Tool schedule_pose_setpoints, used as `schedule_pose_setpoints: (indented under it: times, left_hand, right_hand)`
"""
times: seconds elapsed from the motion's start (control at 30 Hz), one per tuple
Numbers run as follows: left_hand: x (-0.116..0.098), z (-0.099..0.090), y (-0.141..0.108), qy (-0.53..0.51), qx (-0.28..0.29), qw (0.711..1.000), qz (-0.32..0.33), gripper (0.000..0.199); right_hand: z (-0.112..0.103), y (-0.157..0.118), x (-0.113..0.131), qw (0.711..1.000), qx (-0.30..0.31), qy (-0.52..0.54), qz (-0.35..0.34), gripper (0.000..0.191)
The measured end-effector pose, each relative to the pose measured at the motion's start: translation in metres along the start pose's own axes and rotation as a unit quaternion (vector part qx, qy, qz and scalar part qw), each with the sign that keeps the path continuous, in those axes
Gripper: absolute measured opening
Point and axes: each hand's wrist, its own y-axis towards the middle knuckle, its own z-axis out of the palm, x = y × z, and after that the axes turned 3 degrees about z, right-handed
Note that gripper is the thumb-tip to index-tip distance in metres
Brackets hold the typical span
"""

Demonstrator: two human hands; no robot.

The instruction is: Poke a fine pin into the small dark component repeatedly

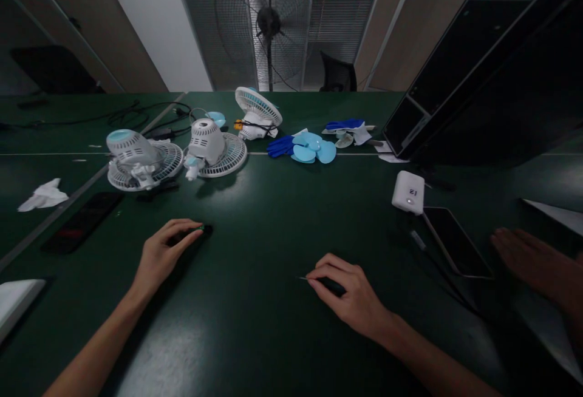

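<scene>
My left hand is closed, thumb and fingertips pinching a small dark piece with a bit of green on it, just above the green tabletop. Its exact kind is too small to tell. Right of the middle, my right hand is closed around a screwdriver with a dark handle. The thin metal shaft points left, toward the open tabletop between my hands. Fingers cover part of the handle. Apart from these two pieces, neither hand touches anything but possibly the table.
Small white fans lie beyond my left hand. Blue fan blades rest on blue gloves. At right are a white power bank, a phone, a cable, a large black case and another person's hand.
</scene>
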Motion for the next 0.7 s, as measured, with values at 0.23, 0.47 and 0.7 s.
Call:
schedule_pose_setpoints:
  times: [0.23, 0.47, 0.7]
  left_hand:
    - [-0.0059, 0.0015, 0.0013, 0.004, 0.008, 1.0, -0.016, 0.053]
    - [-0.0019, 0.0021, 0.0004, 0.016, 0.008, 0.998, -0.06, 0.055]
    - [-0.0021, 0.0012, -0.001, 0.024, 0.015, 0.996, -0.084, 0.057]
  right_hand:
    - [0.0006, 0.0007, 0.0008, 1.0, -0.002, 0.013, -0.002, 0.014]
    - [0.0007, 0.0007, -0.0007, 1.0, 0.001, 0.009, 0.004, 0.014]
    - [0.0005, 0.0009, 0.0005, 1.0, -0.003, 0.008, 0.004, 0.014]
